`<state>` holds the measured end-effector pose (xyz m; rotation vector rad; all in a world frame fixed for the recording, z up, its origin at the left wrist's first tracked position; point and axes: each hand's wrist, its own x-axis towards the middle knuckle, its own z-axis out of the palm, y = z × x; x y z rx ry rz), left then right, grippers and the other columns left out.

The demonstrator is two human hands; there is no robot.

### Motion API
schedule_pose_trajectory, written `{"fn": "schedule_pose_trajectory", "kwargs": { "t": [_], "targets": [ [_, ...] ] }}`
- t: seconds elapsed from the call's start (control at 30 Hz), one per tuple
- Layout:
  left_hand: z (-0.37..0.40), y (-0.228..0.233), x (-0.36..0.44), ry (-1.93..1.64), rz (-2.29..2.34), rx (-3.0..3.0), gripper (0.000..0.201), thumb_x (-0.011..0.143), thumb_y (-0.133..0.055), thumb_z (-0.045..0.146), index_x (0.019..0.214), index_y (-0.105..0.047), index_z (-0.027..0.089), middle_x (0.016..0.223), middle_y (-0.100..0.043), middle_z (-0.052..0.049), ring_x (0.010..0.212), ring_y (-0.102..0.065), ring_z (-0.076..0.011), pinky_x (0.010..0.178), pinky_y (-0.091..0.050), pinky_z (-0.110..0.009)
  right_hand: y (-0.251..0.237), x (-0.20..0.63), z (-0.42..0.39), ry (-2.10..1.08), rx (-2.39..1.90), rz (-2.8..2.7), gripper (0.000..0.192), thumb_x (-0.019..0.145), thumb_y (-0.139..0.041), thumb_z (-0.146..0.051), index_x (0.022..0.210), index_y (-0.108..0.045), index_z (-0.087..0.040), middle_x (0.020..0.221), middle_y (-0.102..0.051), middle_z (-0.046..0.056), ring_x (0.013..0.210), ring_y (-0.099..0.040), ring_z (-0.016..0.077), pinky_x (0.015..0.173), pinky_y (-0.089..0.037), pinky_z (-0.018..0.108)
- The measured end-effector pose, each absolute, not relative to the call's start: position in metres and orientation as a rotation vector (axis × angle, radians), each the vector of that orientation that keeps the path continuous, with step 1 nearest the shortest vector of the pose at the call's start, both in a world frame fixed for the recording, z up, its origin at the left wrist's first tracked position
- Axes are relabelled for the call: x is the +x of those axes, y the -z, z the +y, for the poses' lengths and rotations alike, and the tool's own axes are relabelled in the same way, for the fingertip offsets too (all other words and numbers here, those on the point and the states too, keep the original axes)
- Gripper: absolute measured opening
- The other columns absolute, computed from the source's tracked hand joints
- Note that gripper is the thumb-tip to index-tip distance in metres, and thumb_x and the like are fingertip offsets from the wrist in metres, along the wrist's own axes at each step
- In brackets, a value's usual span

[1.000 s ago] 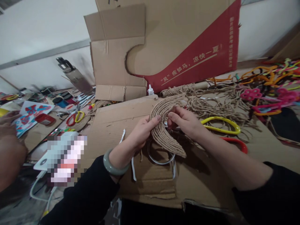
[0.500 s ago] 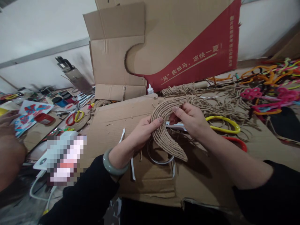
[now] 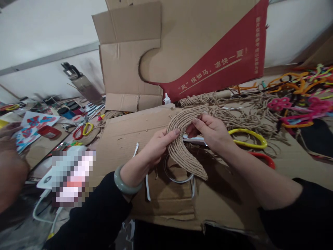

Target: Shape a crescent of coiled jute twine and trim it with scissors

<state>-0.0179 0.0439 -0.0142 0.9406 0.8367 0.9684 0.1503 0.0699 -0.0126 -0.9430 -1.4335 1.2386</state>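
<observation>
A crescent-shaped piece covered in rows of brown twine [image 3: 189,158] is raised above the cardboard. My left hand [image 3: 162,144] grips its left edge, thumb on top and fingers underneath. At the inner curve, my right hand [image 3: 212,132] is closed with thumb and fingertips pinched at the crescent's edge; whether a loose strand sits between them is hidden. Below the crescent lies a roll of tape [image 3: 179,178], partly covered. Large scissors with a yellow loop [image 3: 249,137] and a red loop [image 3: 262,159] rest under and beside my right forearm.
Loose twine [image 3: 241,118] is heaped behind my right hand, and a small white glue bottle [image 3: 167,99] stands behind the crescent. A tall cardboard sheet [image 3: 182,38] leans at the back. Coloured pipe cleaners [image 3: 301,86] lie right. Another person's hand [image 3: 10,163] is far left.
Both hands keep their hold on the twine crescent, which has tilted very slightly. Nothing else has visibly moved.
</observation>
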Motion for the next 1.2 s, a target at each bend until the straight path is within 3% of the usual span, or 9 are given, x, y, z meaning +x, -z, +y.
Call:
{"fn": "schedule_pose_trajectory", "kwargs": {
  "t": [0.23,0.57,1.03,1.2],
  "targets": [
    [0.042,0.015,-0.018,-0.965,0.852,1.012,0.032,0.072,-0.071,0.042,0.088,-0.067,0.014,0.069,-0.065,-0.002,0.06,-0.056,-0.0093,0.064,-0.046,-0.024,0.015,0.15,0.071,-1.224,-0.985,-1.303,0.047,0.067,-0.068,-0.065,0.066,-0.057,-0.019,0.061,-0.066,0.002,0.05,-0.059,0.0118,0.053,-0.053,0.027],
    [0.044,0.014,-0.017,-0.958,0.808,0.972,0.032,0.067,-0.075,0.043,0.075,-0.063,0.014,0.06,-0.061,0.0,0.055,-0.055,-0.0085,0.06,-0.047,-0.023,0.015,0.154,0.076,-1.243,-0.987,-1.242,0.039,0.077,-0.062,-0.059,0.069,-0.056,-0.021,0.059,-0.063,0.001,0.051,-0.061,0.0135,0.053,-0.053,0.029],
    [0.045,0.014,-0.02,-0.928,0.86,0.992,0.032,0.068,-0.074,0.041,0.078,-0.062,0.014,0.066,-0.063,-0.001,0.057,-0.057,-0.0089,0.059,-0.046,-0.023,0.015,0.157,0.082,-1.249,-0.956,-1.106,0.031,0.078,-0.061,-0.053,0.07,-0.053,-0.025,0.056,-0.061,-0.001,0.048,-0.058,0.0128,0.048,-0.05,0.027],
    [0.05,0.016,-0.02,-1.02,0.918,0.956,0.029,0.07,-0.072,0.039,0.078,-0.063,0.013,0.066,-0.063,-0.002,0.06,-0.059,-0.0104,0.062,-0.047,-0.024,0.014,0.157,0.079,-1.397,-0.986,-1.129,0.04,0.076,-0.06,-0.061,0.076,-0.055,-0.021,0.06,-0.063,0.001,0.05,-0.059,0.0124,0.054,-0.052,0.028]
  ]
}}
